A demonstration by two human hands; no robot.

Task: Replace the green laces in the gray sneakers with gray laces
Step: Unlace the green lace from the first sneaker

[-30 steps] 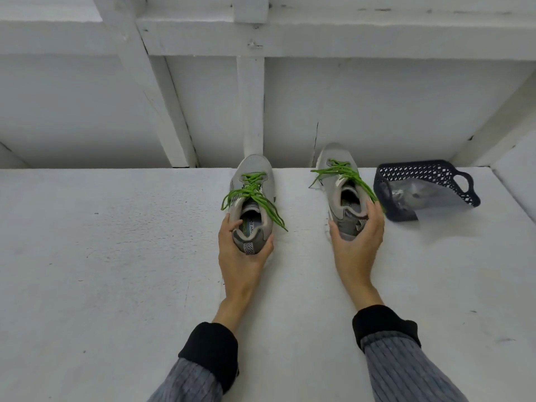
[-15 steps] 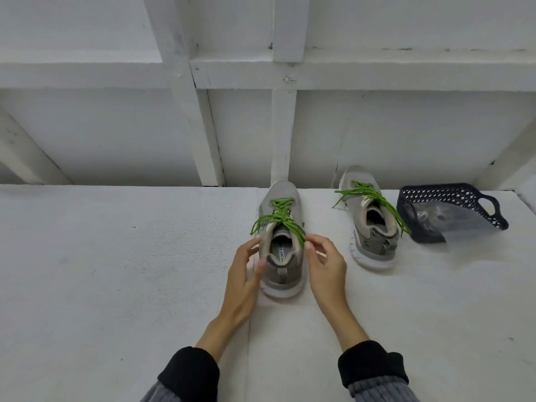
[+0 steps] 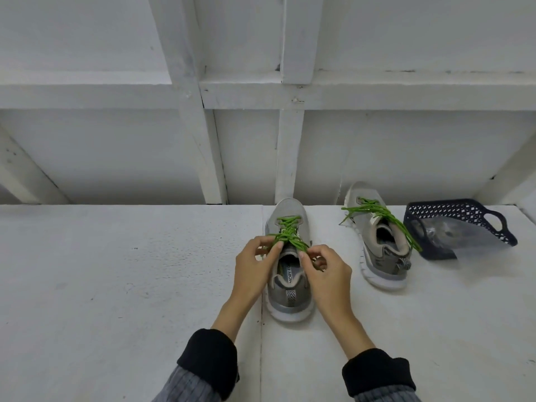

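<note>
Two gray sneakers with green laces stand on a white table, toes pointing away from me. The nearer sneaker sits in the middle, its green lace tied over the tongue. My left hand pinches the left end of that lace at the shoe's collar. My right hand pinches the right end, fingers curled. The second sneaker stands apart to the right, and its green lace hangs loose over both sides.
A dark perforated plastic basket lies tipped at the right back of the table, with a clear plastic bag spilling out of it. White wooden framing and a wall rise behind the table's far edge.
My hands let go of the two heels. Both came to the left sneaker and took hold of its lace ends. The view shifted so the shoes sit lower and further right.
</note>
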